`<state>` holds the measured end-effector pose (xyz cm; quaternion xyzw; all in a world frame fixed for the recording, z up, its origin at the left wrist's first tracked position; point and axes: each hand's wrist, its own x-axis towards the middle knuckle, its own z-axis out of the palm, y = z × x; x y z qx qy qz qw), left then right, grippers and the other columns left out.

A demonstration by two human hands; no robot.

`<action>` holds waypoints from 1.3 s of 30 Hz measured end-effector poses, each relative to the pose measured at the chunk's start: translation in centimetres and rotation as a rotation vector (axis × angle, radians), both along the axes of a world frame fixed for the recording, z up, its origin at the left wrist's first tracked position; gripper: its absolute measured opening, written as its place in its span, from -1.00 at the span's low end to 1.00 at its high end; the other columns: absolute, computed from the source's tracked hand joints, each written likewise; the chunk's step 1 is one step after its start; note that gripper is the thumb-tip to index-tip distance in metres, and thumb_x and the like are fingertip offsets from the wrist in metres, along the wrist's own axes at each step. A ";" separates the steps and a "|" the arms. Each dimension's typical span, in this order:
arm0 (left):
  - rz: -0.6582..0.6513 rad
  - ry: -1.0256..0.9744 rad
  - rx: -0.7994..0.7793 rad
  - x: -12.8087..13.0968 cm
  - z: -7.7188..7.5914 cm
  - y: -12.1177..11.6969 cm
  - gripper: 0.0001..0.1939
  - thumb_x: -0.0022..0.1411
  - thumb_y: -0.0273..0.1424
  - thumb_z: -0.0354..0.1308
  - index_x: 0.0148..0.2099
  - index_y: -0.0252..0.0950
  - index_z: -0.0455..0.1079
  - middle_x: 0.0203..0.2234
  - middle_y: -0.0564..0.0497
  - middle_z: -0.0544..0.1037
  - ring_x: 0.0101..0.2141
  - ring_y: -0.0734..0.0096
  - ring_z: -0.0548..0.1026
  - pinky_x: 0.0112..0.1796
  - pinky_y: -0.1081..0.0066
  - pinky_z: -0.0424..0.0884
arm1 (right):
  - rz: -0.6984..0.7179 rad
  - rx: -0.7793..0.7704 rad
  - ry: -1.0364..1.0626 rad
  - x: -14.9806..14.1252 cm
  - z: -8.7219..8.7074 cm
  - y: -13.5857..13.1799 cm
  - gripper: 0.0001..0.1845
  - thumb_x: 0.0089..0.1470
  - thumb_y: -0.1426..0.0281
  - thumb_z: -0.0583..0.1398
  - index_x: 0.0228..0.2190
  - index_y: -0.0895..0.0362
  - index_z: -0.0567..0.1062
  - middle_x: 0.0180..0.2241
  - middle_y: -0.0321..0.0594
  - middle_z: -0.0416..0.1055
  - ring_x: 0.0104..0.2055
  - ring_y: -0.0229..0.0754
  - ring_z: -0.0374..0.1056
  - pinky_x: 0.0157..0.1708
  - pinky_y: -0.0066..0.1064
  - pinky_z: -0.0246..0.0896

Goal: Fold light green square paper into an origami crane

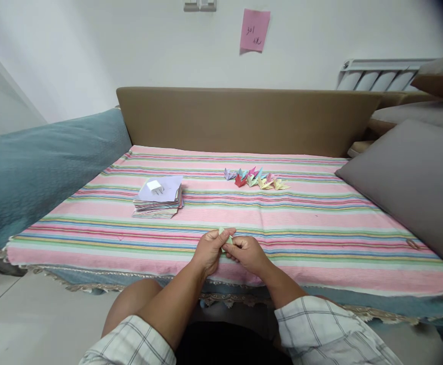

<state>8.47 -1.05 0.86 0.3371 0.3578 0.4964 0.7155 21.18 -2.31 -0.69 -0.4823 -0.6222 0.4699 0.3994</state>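
Between my two hands is a small piece of folded pale green paper [222,231], mostly covered by my fingers. My left hand [209,249] pinches it from the left, thumb on top. From the right, the thumb and fingers of my right hand [247,252] are closed on its other side. Both hands are just above the front part of the striped cloth [103,233]. Beyond them lies a cluster of several folded paper cranes [252,178] in purple, blue, pink, red, green and yellow.
On the left, a stack of paper sheets [158,207] carries a white plug adapter [155,187]. A brown backrest [244,119] runs along the far side. Grey cushions [411,177] stand at the right, a blue covered armrest [54,157] at the left.
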 end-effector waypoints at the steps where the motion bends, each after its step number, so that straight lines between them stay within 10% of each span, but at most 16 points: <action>1: 0.011 0.004 0.008 0.0 -0.1 0.0 -0.55 -0.26 -0.16 0.42 -0.37 -0.41 0.53 -0.58 -0.01 0.49 -0.63 0.57 0.32 -0.60 0.51 0.19 | -0.002 -0.007 0.002 0.0 0.0 0.0 -0.57 -0.05 0.09 0.20 -0.70 0.14 0.35 -0.65 -0.27 0.39 -0.60 -0.31 0.27 -0.60 -0.50 0.10; 14: 0.038 0.030 0.081 -0.5 0.2 0.3 -0.64 -0.25 -0.24 0.43 -0.40 -0.36 0.51 -0.42 -0.06 0.57 -0.61 0.54 0.35 -0.55 0.46 0.22 | 0.034 -0.076 0.130 0.0 0.0 -0.1 -0.53 -0.01 0.00 0.15 -0.56 0.18 0.41 -0.57 -0.26 0.40 -0.61 -0.37 0.20 -0.60 -0.51 0.15; 23: 0.081 0.035 0.113 -0.9 0.3 0.6 -0.78 -0.22 -0.32 0.43 -0.54 -0.32 0.49 -0.30 -0.16 0.60 -0.07 0.13 0.42 -0.11 0.29 0.25 | 0.082 -0.018 0.111 0.3 -0.2 0.0 -0.54 -0.01 -0.02 0.14 -0.53 0.15 0.37 -0.63 -0.35 0.28 -0.60 -0.35 0.18 -0.55 -0.49 0.14; 39: 0.051 0.009 0.073 -0.7 0.6 0.3 -0.76 -0.24 -0.32 0.44 -0.57 -0.35 0.48 -0.31 -0.15 0.58 -0.20 0.21 0.47 -0.25 0.36 0.31 | 0.082 -0.020 0.159 0.1 0.2 -0.1 -0.58 -0.03 0.02 0.18 -0.51 0.15 0.38 -0.60 -0.36 0.28 -0.57 -0.34 0.19 -0.53 -0.49 0.16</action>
